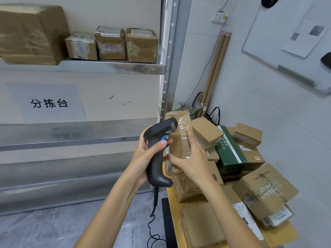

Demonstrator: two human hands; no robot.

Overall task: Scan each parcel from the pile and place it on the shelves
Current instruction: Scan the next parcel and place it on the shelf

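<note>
My left hand [143, 158] grips a black handheld barcode scanner [158, 149] by its handle, one finger lying by the blue trigger. The scanner's head points at a tall brown taped parcel [176, 138], which my right hand [189, 158] holds upright just in front of it. Behind and to the right lies the pile of cardboard parcels [250, 176], with a dark green box [231, 153] among them. The metal shelf [107, 67] at upper left carries several brown parcels [111, 43].
The scanner's coiled cable [154, 221] hangs down to the grey floor. A lower shelf level [71, 140] runs beneath a printed sign. Cardboard tubes [215, 72] lean in the corner. A whiteboard [286, 38] hangs on the right wall.
</note>
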